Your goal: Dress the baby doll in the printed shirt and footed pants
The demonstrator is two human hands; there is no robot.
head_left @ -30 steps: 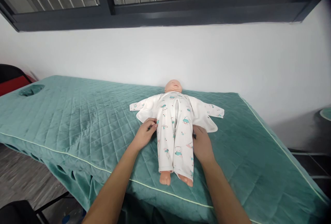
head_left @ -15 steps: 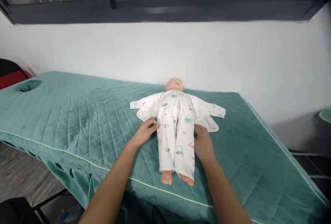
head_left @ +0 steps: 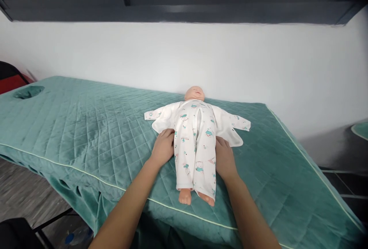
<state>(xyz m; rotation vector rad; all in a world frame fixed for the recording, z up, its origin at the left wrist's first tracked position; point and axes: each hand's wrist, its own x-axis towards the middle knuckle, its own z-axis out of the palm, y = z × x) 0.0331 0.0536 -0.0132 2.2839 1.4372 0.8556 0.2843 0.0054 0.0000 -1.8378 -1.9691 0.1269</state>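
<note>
A baby doll (head_left: pixel 194 93) lies on its back on a teal quilted bed (head_left: pixel 86 126), head toward the wall. It wears white printed trousers (head_left: pixel 195 153) and an open white jacket (head_left: pixel 230 126) spread out at both sides. My left hand (head_left: pixel 163 147) lies palm down against the doll's left hip, its fingers curled onto the trousers' edge. My right hand (head_left: pixel 224 157) presses against the other hip. Its fingertips are tucked between the trousers and the jacket flap, out of sight. The doll's bare feet (head_left: pixel 195 197) point toward me near the bed's front edge.
The bed has a face hole (head_left: pixel 27 92) at its far left and a pale piped edge (head_left: pixel 100 182) along the front. A white wall and a dark window frame (head_left: pixel 184 7) stand behind it. A red and black chair (head_left: pixel 11 78) is at the left.
My left hand has turned from a pinch at the trousers' edge to lying knuckles-up against the doll's hip. My right hand has slid a little further up the doll's side.
</note>
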